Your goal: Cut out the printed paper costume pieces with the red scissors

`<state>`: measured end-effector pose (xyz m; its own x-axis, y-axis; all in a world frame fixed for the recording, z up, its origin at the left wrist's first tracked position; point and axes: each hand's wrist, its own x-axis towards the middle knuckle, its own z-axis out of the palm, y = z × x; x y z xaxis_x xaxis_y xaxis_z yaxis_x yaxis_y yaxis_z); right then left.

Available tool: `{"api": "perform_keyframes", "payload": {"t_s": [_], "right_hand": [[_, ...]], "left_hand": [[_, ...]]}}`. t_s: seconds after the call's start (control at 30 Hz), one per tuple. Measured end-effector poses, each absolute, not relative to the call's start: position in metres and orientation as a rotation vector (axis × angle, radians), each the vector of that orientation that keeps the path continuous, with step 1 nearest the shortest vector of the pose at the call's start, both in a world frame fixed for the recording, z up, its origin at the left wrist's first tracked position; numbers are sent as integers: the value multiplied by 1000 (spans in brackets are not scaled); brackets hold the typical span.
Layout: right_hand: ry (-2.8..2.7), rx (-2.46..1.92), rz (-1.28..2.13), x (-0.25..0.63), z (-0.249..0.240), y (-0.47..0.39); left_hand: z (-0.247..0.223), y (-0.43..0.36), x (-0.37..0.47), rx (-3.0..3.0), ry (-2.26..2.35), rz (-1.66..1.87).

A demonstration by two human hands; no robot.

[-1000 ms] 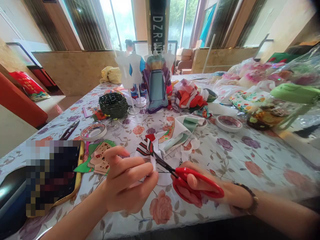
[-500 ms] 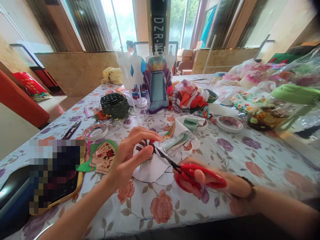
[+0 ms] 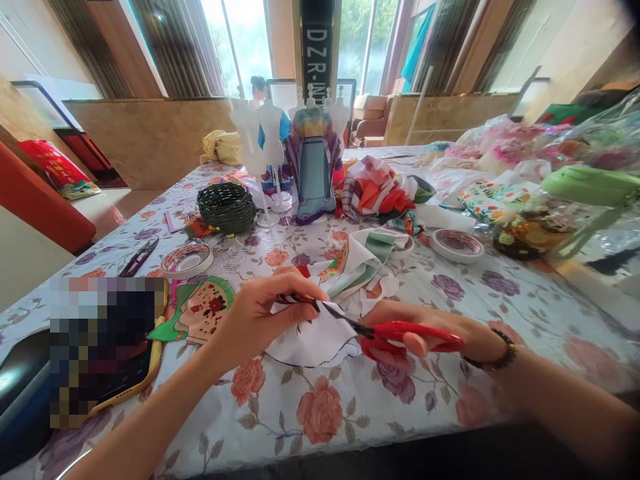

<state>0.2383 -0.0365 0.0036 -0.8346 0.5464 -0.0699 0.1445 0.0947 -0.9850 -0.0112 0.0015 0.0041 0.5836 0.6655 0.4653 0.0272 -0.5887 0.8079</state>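
Note:
Fingers and thumb of my left hand (image 3: 273,310) pinch the upper edge of a white fabric piece (image 3: 313,340) with a black outline. My right hand (image 3: 430,330) grips the red handles of a pair of scissors (image 3: 390,337). The dark blades point left across the fabric, their tip by my left fingertips. Behind them lies a white and green cloth (image 3: 370,257). A green cut piece with a red-speckled tan area (image 3: 207,310) lies left of my left hand.
A phone in a yellow case (image 3: 115,360) lies at the left. Tape rolls (image 3: 457,247), a dark woven basket (image 3: 227,210), a dressed mannequin (image 3: 315,167) and piled cloth (image 3: 377,190) stand farther back. A green-lidded jar (image 3: 535,230) is at the right.
The scissors and my right hand have turned flatter and shifted slightly right. My left fingers have closed in on the fabric edge, moving slightly down. The fabric has changed shape.

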Motion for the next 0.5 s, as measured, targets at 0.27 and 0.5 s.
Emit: {"api": "perform_keyframes", "payload": {"t_s": [0.27, 0.5], "right_hand": [[-2258, -1036, 1455, 238, 10, -47], [-2074, -960, 1613, 224, 18, -53]], "left_hand": [[13, -3, -11, 2100, 543, 940], [21, -5, -8, 2109, 729, 972]]}}
